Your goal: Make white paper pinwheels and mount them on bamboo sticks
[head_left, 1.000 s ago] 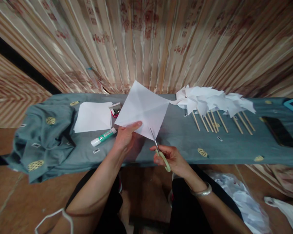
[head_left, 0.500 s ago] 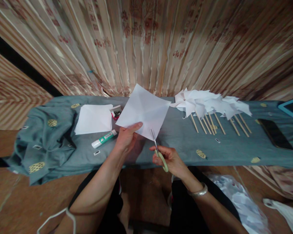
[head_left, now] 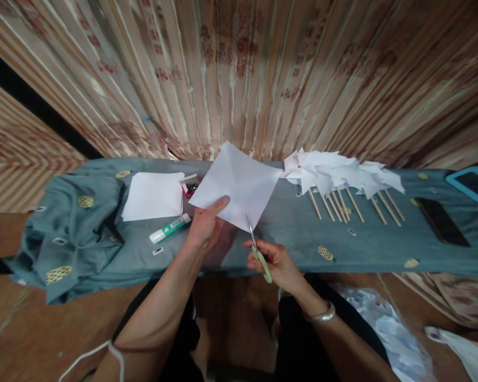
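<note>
The fingers (head_left: 222,201) of the left hand (head_left: 207,228) are pinched on the near left edge of a creased white paper square (head_left: 237,183), thumb on top, holding it tilted up above the table (head_left: 366,239). The right hand (head_left: 276,260) has its fingers closed through the pale green handles of a pair of scissors (head_left: 257,245), and the blades sit at the square's lowest corner, just entering the paper along a fold line; whether the blades are parted I cannot tell. From where things lie, I would judge this sheet to be barely begun: the other three corners look uncut and the cut at this one seems short. To the right, a row of finished paper pinwheels (head_left: 334,172) lies on wooden sticks (head_left: 342,204), so a good many are already made. To the left a stack of white sheets (head_left: 153,195) waits, so more squares remain. A glue stick (head_left: 170,228) lies just below that stack, and a small box of pins (head_left: 190,185) sits between stack and raised square. Farther right, well apart, lie a dark phone (head_left: 440,222) and a blue-edged tablet (head_left: 472,183).
</note>
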Demonstrator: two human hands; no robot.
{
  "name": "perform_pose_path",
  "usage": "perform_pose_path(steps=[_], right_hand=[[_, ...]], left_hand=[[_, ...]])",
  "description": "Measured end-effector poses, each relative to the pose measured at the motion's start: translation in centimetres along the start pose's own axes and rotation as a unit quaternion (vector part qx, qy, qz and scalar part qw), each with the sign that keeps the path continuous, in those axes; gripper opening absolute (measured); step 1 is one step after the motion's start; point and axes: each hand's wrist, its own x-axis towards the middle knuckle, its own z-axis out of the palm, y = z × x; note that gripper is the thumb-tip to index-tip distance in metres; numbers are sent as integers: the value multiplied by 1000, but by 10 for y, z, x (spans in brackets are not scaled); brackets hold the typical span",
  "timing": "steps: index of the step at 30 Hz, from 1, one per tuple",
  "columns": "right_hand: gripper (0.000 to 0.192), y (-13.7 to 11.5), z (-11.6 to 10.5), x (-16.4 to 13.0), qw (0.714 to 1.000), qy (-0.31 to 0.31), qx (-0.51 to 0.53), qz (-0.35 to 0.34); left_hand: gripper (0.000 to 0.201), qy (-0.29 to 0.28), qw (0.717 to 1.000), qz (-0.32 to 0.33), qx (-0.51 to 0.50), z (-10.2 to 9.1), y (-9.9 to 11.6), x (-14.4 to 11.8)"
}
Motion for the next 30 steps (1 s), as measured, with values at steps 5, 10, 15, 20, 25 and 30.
perform_pose_path(steps=[5,10,15,20,25,30], right_hand=[[56,0,1,1,1000,1,-1,-8],[54,-3,3,2,1000,11,15,-2],[53,-4,4,2,1000,12,23,-11],[51,-2,5,2,1000,13,19,-4],[50,2,4,2,1000,17,22,-9],[47,-1,5,2,999,24,23,5]], left_hand=[[38,6,1000,-6,-24,2,3,0],[35,0,999,-4,-35,2,4,1],[36,12,999,-6,-36,1,5,1],[34,25,999,-8,-36,0,5,1],[36,18,999,-9,-37,1,5,1],[35,16,999,-10,-44,1,5,1]])
